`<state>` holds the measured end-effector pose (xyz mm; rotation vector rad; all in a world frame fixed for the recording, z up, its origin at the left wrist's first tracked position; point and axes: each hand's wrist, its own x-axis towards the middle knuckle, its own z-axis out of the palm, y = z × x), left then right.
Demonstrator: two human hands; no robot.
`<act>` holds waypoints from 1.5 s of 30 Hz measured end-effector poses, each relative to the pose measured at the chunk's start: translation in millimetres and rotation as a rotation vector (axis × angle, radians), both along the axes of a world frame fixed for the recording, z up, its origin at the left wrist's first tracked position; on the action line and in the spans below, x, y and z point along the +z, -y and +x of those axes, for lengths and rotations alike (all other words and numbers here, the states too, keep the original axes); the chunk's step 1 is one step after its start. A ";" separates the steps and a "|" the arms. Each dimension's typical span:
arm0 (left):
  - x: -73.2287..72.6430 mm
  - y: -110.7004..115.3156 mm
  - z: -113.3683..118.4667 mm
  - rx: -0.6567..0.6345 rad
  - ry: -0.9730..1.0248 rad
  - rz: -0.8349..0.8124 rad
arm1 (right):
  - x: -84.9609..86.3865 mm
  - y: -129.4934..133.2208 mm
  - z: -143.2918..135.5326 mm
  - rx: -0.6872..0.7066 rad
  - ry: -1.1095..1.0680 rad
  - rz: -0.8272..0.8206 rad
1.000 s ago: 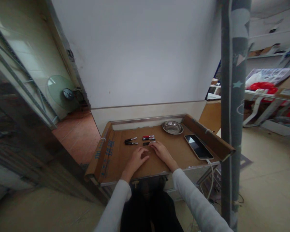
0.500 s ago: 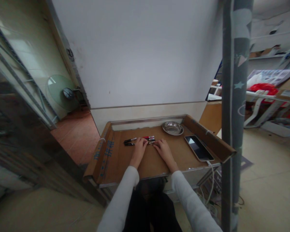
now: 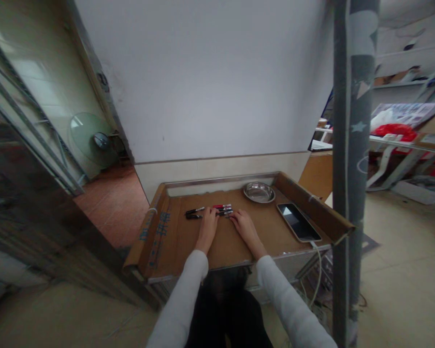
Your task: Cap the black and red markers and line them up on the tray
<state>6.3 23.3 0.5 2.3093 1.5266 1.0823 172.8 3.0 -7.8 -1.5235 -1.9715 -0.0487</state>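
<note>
Several pens lie side by side on the cardboard-covered table (image 3: 224, 249). Their left ends are black (image 3: 193, 216); a red part (image 3: 221, 206) and pale tips show at the right. Across the middle of the pens lies my left hand (image 3: 209, 223), its fingers bent down on them; whether it grips one is too small to tell. My right hand (image 3: 243, 224) touches the pens' right ends with its fingertips close together, and what lies between them cannot be made out. Behind my right hand sits a round metal dish (image 3: 259, 192).
A phone (image 3: 299, 222) with a white cable (image 3: 319, 270) lies at the table's right. Raised cardboard flaps edge the table's left (image 3: 147, 232) and right (image 3: 311, 200) sides. A grey post (image 3: 351, 159) stands at the right, and a wall (image 3: 217, 87) rises behind.
My left hand has shifted slightly, and more of the pens' right ends shows between the hands. My right hand has barely moved. The view has shifted a little.
</note>
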 end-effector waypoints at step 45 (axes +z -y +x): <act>6.2 47.8 -55.4 0.218 -0.164 -0.050 | 15.3 33.7 -19.7 0.124 -0.012 -0.007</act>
